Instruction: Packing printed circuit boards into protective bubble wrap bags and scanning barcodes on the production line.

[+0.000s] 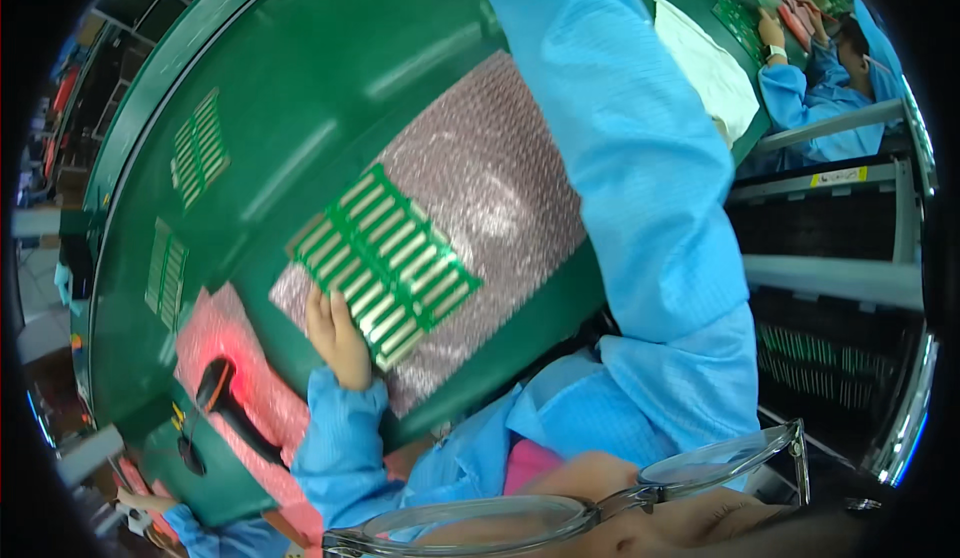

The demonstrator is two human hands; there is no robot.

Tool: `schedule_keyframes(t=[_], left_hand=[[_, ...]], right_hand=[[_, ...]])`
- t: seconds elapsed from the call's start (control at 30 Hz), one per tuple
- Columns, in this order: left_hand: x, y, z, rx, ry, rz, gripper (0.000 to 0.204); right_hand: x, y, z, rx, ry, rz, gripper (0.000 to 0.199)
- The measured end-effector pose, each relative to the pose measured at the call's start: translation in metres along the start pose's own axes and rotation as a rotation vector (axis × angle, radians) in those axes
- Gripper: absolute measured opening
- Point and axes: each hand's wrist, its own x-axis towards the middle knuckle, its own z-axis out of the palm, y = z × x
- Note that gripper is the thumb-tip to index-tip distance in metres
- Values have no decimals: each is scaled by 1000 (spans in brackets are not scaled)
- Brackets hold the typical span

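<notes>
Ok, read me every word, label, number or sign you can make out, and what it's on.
Nothing is legible.
Yellow label on the metal rail at right: marked, but too small to read.
Green circuit board at the left hand: no lettering I can make out.

You are looking through the left of two wide fisheye cameras worn side by side on your head, facing down over the glossy green counter [300, 98]. The lens sits very close to your clear-lensed, thin-framed eyeglasses [628, 499], which loom along the lower edge. Farther away, the green rectangular circuit-board panel with pale strips [390, 258] falls near your picture's middle. Straight lines bend toward the round black rim, and your wide coverage reaches a small, distant co-worker in a light-blue coat [830, 138] at upper right.
</notes>
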Motion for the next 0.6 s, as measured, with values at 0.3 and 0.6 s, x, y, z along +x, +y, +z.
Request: schedule_keyframes(t=[0.3,0.6], left_hand=[[12,-15,10,-161,-39,93,31],[22,-4,12,-11,94,-15,25]], right_hand=[[-211,49,-139,353,345,-508,21],[-294,198,-147,163,-130,-330,28]])
